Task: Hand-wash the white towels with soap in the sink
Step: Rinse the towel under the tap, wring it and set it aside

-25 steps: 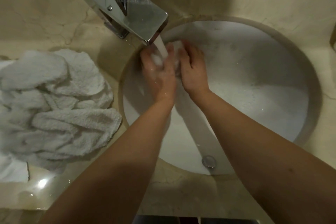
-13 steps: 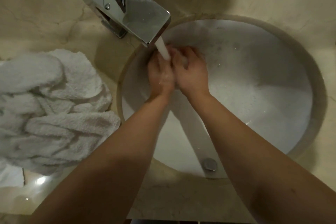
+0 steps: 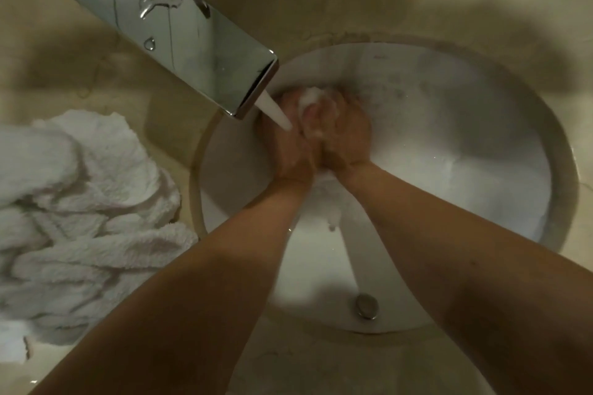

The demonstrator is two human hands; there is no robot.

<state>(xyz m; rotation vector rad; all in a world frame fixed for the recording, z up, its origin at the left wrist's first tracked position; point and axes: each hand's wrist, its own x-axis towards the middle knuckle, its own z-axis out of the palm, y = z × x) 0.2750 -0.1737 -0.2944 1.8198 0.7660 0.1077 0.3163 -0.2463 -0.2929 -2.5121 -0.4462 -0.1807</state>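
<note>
A: The left hand [image 3: 290,144] and right hand [image 3: 345,135]?
B: Pressed together under the faucet [image 3: 179,32] stream, both clasping one small white soapy lump [image 3: 309,99]; soap or cloth, I cannot tell.
A: The towels [image 3: 80,221]?
B: Heaped on the counter [image 3: 321,3], left of the sink [image 3: 449,144].

Both hands [image 3: 316,138] have closed tighter around lather [image 3: 310,99].
</note>
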